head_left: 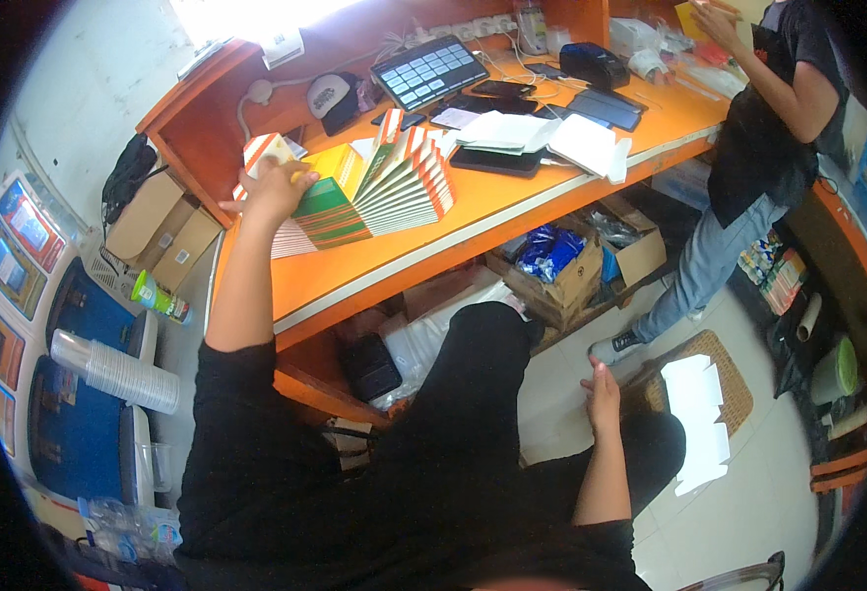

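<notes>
My left hand (274, 189) reaches over a fanned stack of flat folded cartons (404, 187) on the orange desk (374, 256). Its thumb and forefinger close on the edge of a yellow and green carton (333, 175) at the stack's left part. The cartons show orange, white and green stripes along their edges. Above my right knee, my right hand (603, 399) hangs in the air with loosely bent fingers and the thumb apart, holding nothing I can see. To its right a white unfolded carton (697, 419) lies over a woven stool (734, 384), apart from the hand.
On the desk are a tablet screen (429, 73), white papers (507, 133), phones and cables. Beneath it stand open cardboard boxes (571, 266). A co-worker (768, 128) stands at the right. Stacked clear plastic cups (118, 372) are at the left.
</notes>
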Tool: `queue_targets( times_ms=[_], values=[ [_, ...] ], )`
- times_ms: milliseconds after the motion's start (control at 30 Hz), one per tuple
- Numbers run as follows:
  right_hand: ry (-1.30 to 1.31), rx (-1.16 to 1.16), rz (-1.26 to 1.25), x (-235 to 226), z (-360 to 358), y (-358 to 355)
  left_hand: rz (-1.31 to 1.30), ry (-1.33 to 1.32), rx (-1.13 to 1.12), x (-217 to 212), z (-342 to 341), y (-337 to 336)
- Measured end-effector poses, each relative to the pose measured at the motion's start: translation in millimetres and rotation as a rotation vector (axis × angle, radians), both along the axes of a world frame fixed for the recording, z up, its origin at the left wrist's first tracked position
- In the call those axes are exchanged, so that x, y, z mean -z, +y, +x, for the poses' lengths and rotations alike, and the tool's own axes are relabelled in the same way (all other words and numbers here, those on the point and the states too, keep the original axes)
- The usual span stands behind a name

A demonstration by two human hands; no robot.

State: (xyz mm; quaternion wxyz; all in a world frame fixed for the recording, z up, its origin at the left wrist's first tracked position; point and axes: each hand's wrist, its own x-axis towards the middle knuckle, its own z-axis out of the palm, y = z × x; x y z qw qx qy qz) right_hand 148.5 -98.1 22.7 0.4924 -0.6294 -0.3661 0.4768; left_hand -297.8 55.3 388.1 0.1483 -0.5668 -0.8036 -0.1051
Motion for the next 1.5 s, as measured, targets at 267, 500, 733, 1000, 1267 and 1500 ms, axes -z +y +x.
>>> queue_targets(
  times_ms=[267, 500, 733, 1000, 1267, 1500],
  values=[
    [-0.058, -0.06, 0.027, 6.3, 3.6, 1.4, -0.305, 0.634, 0.021, -42.4, 11.3, 37.0],
    [-0.085, -0.062, 0.012, -6.8, -3.0, 1.8, -1.039, 0.389, 0.095, -58.6, -33.6, 117.5],
    [-0.171, -0.116, 0.007, -12.1, -4.8, -0.2, -1.151, -0.033, 0.176, -47.5, -59.3, 136.6],
    [-0.2, -0.141, -0.018, -35.8, 17.4, 6.6, -0.586, -1.065, 0.349, 2.8, -82.2, 85.1],
    [-1.104, -0.137, -0.459, -0.8, 187.3, 50.2, -0.372, -0.039, 0.528, -19.9, -25.2, 61.5],
    [-1.076, -0.085, -0.73, 83.7, 244.1, 63.5, -0.553, 0.308, 0.414, -41.5, 10.1, 78.9]
  ],
)
